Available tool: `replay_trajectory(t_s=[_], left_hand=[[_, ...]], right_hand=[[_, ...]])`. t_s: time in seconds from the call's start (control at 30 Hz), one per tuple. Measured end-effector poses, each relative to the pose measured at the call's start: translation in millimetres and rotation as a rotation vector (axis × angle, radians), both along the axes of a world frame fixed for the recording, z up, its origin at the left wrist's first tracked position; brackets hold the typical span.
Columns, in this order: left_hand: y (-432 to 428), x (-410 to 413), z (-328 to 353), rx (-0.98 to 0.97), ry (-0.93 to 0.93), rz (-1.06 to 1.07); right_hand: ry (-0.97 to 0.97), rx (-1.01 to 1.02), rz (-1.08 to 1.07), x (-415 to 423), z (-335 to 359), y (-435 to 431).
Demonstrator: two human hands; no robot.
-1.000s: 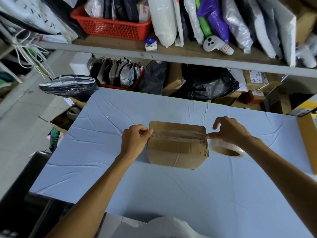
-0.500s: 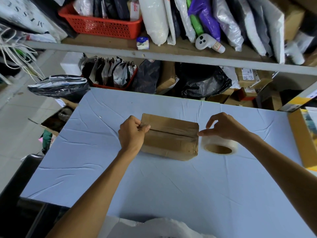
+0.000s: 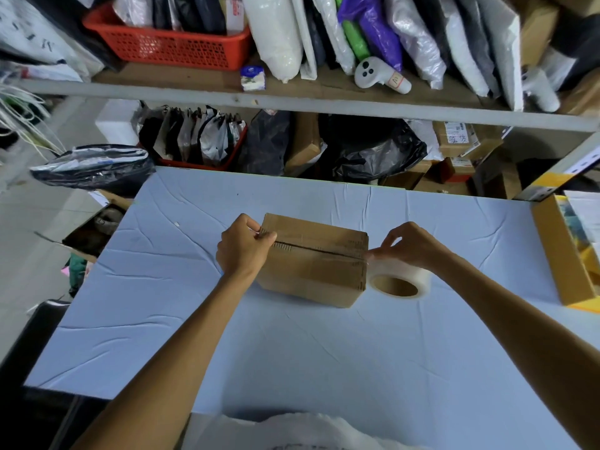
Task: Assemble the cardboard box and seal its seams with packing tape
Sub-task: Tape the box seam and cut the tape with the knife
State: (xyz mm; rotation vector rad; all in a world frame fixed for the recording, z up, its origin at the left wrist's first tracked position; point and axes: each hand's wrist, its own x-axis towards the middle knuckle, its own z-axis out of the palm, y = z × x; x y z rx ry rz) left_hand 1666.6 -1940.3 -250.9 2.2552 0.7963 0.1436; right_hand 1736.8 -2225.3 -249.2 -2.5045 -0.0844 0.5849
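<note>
- Two hands tension one clear tape strip (image 3: 358,256): your left hand (image 3: 243,251) is curled, thumb and fingers pinching its end at the top-left edge of the small brown cardboard box (image 3: 311,274).
- Your right hand (image 3: 409,246) pinches the strip at the right edge, above the clear packing-tape roll (image 3: 401,282) lying flat just beside the box.
- The box sits mid-table on pale blue cloth (image 3: 292,352), flaps closed, centre seam dark.
- Expect light, stiff cardboard and thin, clingy tape: grip at the edges.

box (image 3: 311,271): matt brown corrugated cardboard, fluted edge exposed beside the left hand (image 3: 242,251) grip | tape roll (image 3: 418,276): glossy translucent plastic film wound on a cardboard core, noted just below the right hand (image 3: 409,245) pinch | table cover (image 3: 324,352): matt pale-blue creased cloth, spread beneath both grips
</note>
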Motion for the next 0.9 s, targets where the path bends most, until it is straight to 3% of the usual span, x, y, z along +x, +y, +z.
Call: replay_trajectory(t_s=[0.2, 0.4, 0.47, 0.67, 0.73, 0.9], left_hand=[[2.1, 6.7, -0.4, -0.069, 0.041, 0.066], [5.1, 10.8, -1.4, -0.108, -0.034, 0.132], [5.6, 11.5, -2.4, -0.109, -0.04, 0.132], [2.1, 14.1, -4.9, -0.078, -0.057, 0.105], [4.9, 13.4, -6.0, -0.075, -0.066, 0.119], [19.4, 13.7, -3.9, -0.074, -0.078, 0.178]], right_hand=[[-0.007, 0.053, -0.027, -4.7, -14.2, -6.2], [-0.002, 0.274, -0.006, -10.1, -9.7, -13.7], [-0.013, 0.212, 0.026, -7.7, -10.0, -12.5], [-0.018, -0.22, 0.045, -6.2, -10.7, -9.1], [-0.022, -0.14, 0.032, -8.6, -9.3, -12.2], [0.11, 0.283, 0.072, -12.1, -5.7, -22.6]])
